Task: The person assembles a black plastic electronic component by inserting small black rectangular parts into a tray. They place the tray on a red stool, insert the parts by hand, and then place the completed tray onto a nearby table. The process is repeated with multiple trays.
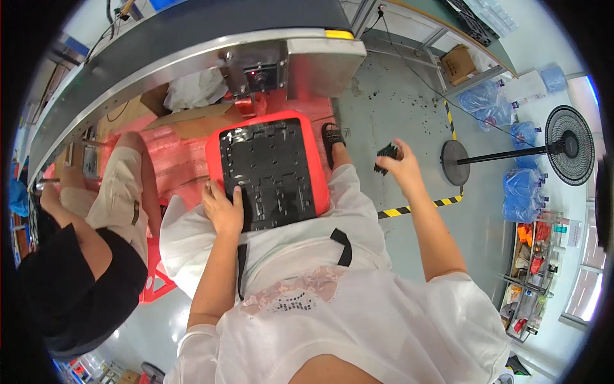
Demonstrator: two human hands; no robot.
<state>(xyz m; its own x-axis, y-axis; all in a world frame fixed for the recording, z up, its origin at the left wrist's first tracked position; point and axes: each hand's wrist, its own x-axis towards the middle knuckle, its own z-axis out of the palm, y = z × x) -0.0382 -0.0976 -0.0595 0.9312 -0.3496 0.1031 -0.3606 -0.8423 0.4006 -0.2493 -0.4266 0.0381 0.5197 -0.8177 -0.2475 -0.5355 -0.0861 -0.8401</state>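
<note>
from here, right hand pinches jagged dark pieces; prob light, stiff, grab the edges; left hand lies loose, black tray under its thumb

We find open air above the tray — the conveyor bars the far side, a co-worker sits close left — a fan stands right.
</note>
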